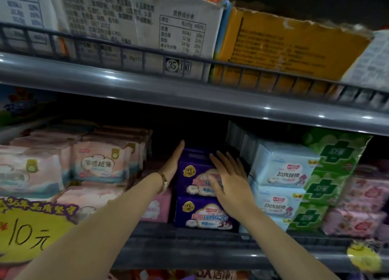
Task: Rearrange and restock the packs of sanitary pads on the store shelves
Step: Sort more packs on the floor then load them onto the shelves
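Both forearms reach in beside the yellow price sign (31,227). Left grip (175,162) lies flat on the left side of the top purple pack (195,174); right grip (230,182) is spread flat on its front. Fingers straight, neither clamped. The pack sits on a lower purple pack (202,214) on the shelf (189,237), btwn pink packs (101,164) and blue packs (282,166). Looks like the squaring-up step. Next, I'd guess: push it back flush w/ the lower one.

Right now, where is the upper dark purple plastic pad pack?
Head view, centre: the upper purple pack sits on a second purple pack, with pink packs left, pale blue packs right, the left hand and right hand against it.
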Demonstrator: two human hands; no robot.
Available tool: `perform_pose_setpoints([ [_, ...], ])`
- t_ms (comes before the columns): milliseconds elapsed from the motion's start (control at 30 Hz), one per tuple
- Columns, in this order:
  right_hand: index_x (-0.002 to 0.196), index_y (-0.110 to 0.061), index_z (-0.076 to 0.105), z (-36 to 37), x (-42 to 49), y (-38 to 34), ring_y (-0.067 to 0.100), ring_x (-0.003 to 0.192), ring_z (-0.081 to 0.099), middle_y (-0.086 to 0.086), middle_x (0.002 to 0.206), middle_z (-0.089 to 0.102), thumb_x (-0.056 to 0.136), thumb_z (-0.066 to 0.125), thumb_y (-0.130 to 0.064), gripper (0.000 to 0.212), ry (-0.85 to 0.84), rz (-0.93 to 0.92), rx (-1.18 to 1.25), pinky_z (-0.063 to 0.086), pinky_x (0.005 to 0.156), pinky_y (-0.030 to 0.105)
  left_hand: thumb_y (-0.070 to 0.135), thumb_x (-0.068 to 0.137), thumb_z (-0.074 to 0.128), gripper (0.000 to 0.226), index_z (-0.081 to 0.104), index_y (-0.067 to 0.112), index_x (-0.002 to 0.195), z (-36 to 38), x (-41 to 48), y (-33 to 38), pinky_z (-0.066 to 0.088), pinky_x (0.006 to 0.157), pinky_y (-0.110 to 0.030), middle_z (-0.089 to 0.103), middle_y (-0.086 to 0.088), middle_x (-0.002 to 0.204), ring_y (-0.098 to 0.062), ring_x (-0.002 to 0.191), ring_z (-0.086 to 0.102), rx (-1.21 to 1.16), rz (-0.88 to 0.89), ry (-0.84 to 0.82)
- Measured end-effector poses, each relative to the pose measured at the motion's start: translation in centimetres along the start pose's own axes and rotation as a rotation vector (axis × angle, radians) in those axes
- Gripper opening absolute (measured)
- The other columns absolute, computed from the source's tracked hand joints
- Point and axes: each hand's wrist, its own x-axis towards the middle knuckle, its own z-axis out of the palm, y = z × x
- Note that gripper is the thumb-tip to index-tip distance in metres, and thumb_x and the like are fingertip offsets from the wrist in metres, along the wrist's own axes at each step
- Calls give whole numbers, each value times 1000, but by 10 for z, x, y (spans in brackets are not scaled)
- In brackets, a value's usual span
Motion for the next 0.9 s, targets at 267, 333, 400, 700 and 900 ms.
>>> perform_pose_setpoints([
  [267,148,-22,33,6,-11,10,21,142,26,2,153,35,96,34,-51,59,105,-72,-6,5,118,36,64,91,36,51,64,21,94,17,7,-15,54,69,-24,73,-7,89,-17,74,69,-245,26,143],
  [333,151,-25,23,5,-18,15,20,146,15,1,158,24,91,40,-59,71,72,-104,-5,-1,120,36,67,91,30,53,61,26,100,13,3,-21,46,97,-36,63,-6,119,-23,104,61,-259,7,187],
  [400,154,-30,7,5,-22,18,20,148,1,-1,161,9,80,52,-67,94,-23,-128,-41,-12,119,35,66,92,24,62,57,21,119,11,-2,-28,41,102,-35,56,2,126,-23,123,51,-180,3,188],
  [700,146,-36,-22,5,-2,15,24,146,-16,5,161,-11,72,77,-49,125,-202,-101,-220,-20,112,40,81,80,34,83,55,15,125,31,-34,-20,43,101,-38,62,-9,122,-23,114,57,-213,-71,160],
  [900,151,-26,8,-22,-34,6,30,146,19,9,159,19,72,77,-47,107,-90,-145,-163,15,118,46,61,96,27,67,18,25,152,29,-70,-12,18,118,-34,22,0,157,-20,143,25,47,210,317],
])
